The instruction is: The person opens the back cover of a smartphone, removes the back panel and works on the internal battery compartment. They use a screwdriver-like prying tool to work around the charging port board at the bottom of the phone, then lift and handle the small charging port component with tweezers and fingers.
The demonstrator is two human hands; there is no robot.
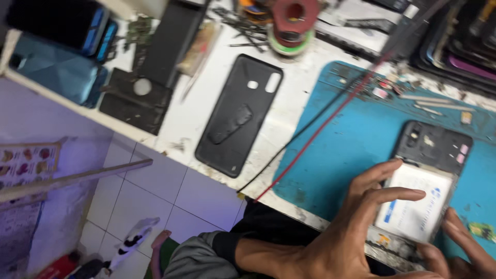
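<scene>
One opened phone [429, 170], white battery [416, 204] exposed.

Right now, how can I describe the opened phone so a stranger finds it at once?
Find the blue work mat on the right of the white bench. At its near edge lies the opened phone, touched by the left hand. Unlike the black phone case off the mat, it has no back cover and shows a white battery.

Bright, even light is falling on the workbench [305, 103] and the blue mat [356, 139], casting only faint shadows. Motion blur is smearing the whole picture, worst along its top edge. A violet glow is tinting the tiled floor [155, 191] beyond the workbench's near-left edge.
</scene>
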